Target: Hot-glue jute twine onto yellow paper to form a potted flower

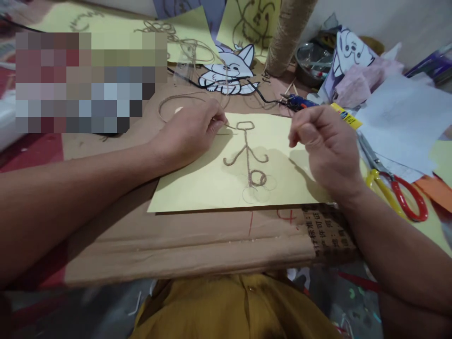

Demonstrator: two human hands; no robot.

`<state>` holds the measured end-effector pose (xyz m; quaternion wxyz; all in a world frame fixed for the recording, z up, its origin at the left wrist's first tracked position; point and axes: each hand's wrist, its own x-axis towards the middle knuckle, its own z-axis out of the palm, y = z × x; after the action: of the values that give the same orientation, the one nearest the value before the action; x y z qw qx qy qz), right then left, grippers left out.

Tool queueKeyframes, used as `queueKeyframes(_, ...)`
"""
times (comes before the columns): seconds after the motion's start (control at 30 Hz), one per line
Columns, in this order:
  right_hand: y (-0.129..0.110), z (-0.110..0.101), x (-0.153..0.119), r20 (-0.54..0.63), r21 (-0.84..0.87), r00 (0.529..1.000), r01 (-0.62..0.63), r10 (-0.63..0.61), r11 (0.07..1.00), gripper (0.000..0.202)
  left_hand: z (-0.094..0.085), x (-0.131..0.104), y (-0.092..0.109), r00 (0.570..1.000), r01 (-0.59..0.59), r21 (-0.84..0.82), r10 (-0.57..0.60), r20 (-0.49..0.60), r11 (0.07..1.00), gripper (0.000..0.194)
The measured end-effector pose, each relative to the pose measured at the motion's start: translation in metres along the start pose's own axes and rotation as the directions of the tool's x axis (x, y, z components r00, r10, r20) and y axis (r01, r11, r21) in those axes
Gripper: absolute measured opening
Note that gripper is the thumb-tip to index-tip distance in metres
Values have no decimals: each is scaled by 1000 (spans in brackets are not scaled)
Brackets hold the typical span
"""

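My left hand (201,125) pinches a thin brown twine (230,126), its short end pointing toward the paper's middle. Below it lies a pale yellow sheet of paper (190,188). Twine is laid on the sheet as a figure (246,141): a small rectangle on top, a straight stem, two curled side arms and a round coil at the bottom right. Faint pencil circles surround the coil. Above the right part of the sheet, my right hand (326,146) is raised with fingers curled together; whatever they may hold is not visible.
Red-and-yellow scissors (397,186) lie at the right beside white paper (395,127). Behind the sheet are a cat cutout (228,73), a twine-wrapped tube (291,35), a blue tool (300,101) with a black cord, and loose twine (158,30). Cardboard (116,235) lies underneath.
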<state>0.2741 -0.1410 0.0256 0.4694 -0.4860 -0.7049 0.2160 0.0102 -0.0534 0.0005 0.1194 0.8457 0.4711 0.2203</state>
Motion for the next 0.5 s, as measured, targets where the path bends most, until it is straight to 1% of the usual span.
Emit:
queueKeyframes(0.07, -2, -9, 4, -109, 179, 994, -4, 24, 984, 21, 1, 0, -1, 1000, -3, 9, 3, 12, 1000, 14)
queueKeyframes(0.13, -9, -20, 10, -209, 363, 977, 33, 47, 931, 22, 2, -1, -2, 1000, -17, 25, 17, 18, 1000, 14)
queueKeyframes(0.17, -14, -26, 12, -248, 444, 966, 51, 68, 895, 26, 3, -1, -2, 999, -28, 33, 27, 18, 999, 14)
queueKeyframes(0.2, -21, -32, 14, -264, 506, 960, 53, 96, 861, 32, 4, -1, -3, 999, -42, 41, 41, 16, 998, 15)
queueKeyframes(0.23, -28, -38, 16, -255, 546, 960, 44, 116, 837, 42, 4, -2, -4, 998, -60, 47, 60, 10, 997, 15)
queueKeyframes(0.27, -34, -44, 16, -218, 565, 969, 26, 119, 825, 50, 5, -2, -4, 997, -80, 53, 80, 4, 995, 16)
queueKeyframes(0.3, -41, -50, 15, -141, 572, 986, 4, 93, 820, 54, 6, -2, -5, 995, -97, 59, 97, -3, 994, 17)
queueKeyframes(0.33, -46, -56, 13, -36, 581, 999, -4, 31, 814, 54, 7, -2, -6, 994, -107, 66, 108, -8, 992, 17)
queueKeyframes(0.37, -49, -63, 9, 91, 585, 994, -5, -60, 811, 53, 8, -1, -6, 994, -109, 75, 110, -12, 991, 18)
queueKeyframes(0.4, -51, -69, 5, 221, 587, 962, -1, -159, 809, 52, 8, -1, -6, 995, -102, 85, 103, -15, 991, 18)
queueKeyframes(0.43, -50, -76, -1, 347, 572, 905, 4, -247, 820, 51, 8, 0, -7, 996, -91, 96, 93, -16, 991, 19)
queueKeyframes(0.47, -48, -83, -7, 431, 525, 858, 13, -279, 851, 50, 9, 1, -7, 996, -81, 108, 84, -17, 991, 19)
queueKeyframes(0.5, -44, -91, -13, 505, 451, 817, 25, -278, 892, 49, 9, 3, -7, 997, -76, 120, 79, -21, 990, 20)
